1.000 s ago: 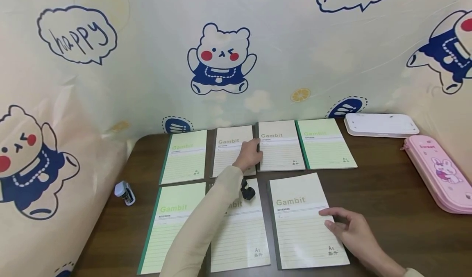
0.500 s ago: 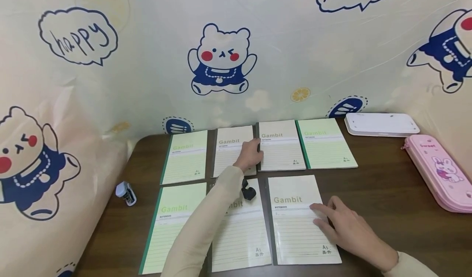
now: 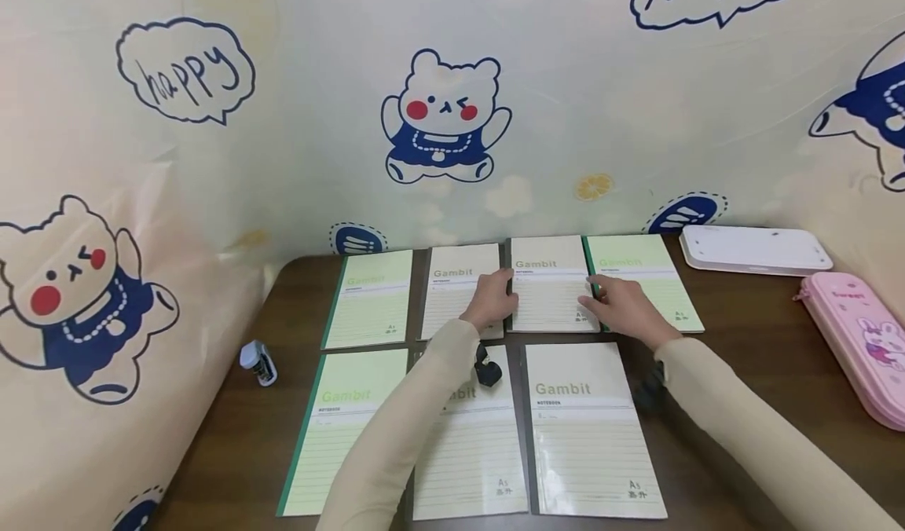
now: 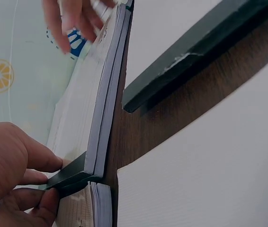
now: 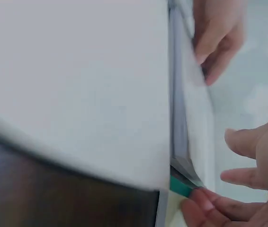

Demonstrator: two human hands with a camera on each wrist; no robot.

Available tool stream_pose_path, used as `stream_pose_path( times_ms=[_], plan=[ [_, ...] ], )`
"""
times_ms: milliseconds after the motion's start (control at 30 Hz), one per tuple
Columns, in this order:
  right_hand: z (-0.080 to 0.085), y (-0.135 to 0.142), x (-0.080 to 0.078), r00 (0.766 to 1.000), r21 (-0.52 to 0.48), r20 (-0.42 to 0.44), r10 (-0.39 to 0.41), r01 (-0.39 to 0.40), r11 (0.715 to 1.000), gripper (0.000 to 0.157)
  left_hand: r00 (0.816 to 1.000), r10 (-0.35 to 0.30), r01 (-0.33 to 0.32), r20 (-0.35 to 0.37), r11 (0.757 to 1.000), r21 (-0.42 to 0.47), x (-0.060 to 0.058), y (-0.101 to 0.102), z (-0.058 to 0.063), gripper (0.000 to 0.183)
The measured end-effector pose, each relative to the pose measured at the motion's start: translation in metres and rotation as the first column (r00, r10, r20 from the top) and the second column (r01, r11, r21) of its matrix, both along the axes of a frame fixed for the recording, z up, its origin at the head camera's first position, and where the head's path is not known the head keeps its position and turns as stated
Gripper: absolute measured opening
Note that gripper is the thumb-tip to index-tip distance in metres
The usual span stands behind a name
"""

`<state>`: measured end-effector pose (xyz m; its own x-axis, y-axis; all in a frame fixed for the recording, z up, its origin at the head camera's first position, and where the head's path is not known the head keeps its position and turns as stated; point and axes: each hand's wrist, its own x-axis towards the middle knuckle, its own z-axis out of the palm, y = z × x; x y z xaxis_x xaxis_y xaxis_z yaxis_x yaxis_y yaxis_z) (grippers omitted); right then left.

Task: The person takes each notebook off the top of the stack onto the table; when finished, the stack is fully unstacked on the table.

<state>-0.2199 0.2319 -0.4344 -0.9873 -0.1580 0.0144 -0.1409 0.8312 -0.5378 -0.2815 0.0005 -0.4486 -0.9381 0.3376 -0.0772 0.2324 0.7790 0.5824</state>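
Several "Gambit" notebooks lie in two rows on a dark wooden table [image 3: 749,342]. My left hand [image 3: 491,302] rests on a cream notebook [image 3: 459,264] in the back row, its fingertips touching the dark spine of the cream notebook [image 3: 543,295] to its right. In the left wrist view, the left fingers [image 4: 44,156] lie along that spine. My right hand [image 3: 629,307] reaches over the green notebook [image 3: 646,260], fingertips at the right edge of the same cream notebook. The right wrist view shows the right fingers [image 5: 240,177] spread near a green spine.
The front row has a green notebook [image 3: 346,437] and cream notebooks [image 3: 587,437], one partly covered by my left sleeve [image 3: 403,421]. A small blue-capped bottle [image 3: 258,362] stands left. A white case [image 3: 756,248] and a pink pencil case [image 3: 859,342] lie right.
My right hand has left the front-right notebook, after that notebook shifted slightly left, and moved up to the back row. My left hand stays at the same spine. The head view has shifted slightly.
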Motion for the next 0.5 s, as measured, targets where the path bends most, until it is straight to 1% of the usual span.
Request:
stream_pose_path(
  times_ms=[67, 167, 300, 333, 400, 500],
  plan=[
    [-0.005, -0.007, -0.011, 0.999, 0.024, 0.014, -0.041, 0.041, 0.999, 0.052, 1.0, -0.005, 0.005, 0.007, 1.0, 0.001, 0.0, 0.001, 0.0, 0.052],
    [-0.011, -0.017, -0.02, 0.997, 0.067, 0.005, -0.073, 0.072, 0.995, 0.046, 1.0, -0.001, 0.001, 0.013, 1.0, 0.009, 0.0, 0.002, -0.001, 0.053],
    [-0.016, -0.026, -0.024, 0.995, 0.106, -0.034, -0.095, 0.098, 0.99, 0.045, 1.0, 0.016, -0.016, 0.005, 1.0, 0.011, -0.001, 0.001, -0.001, 0.053],
    [-0.016, -0.027, -0.024, 0.994, 0.109, -0.044, -0.102, 0.106, 0.988, 0.047, 1.0, 0.017, -0.017, 0.004, 1.0, 0.012, -0.001, 0.001, -0.001, 0.052],
    [-0.015, -0.028, -0.024, 0.991, 0.096, -0.049, -0.123, 0.127, 0.987, 0.051, 1.0, 0.015, -0.015, -0.001, 1.0, 0.012, -0.001, 0.001, -0.001, 0.052],
    [-0.014, -0.029, -0.024, 0.989, 0.07, -0.027, -0.149, 0.15, 0.986, 0.056, 1.0, 0.01, -0.01, -0.003, 1.0, 0.01, -0.001, 0.001, -0.002, 0.051]
  ],
)
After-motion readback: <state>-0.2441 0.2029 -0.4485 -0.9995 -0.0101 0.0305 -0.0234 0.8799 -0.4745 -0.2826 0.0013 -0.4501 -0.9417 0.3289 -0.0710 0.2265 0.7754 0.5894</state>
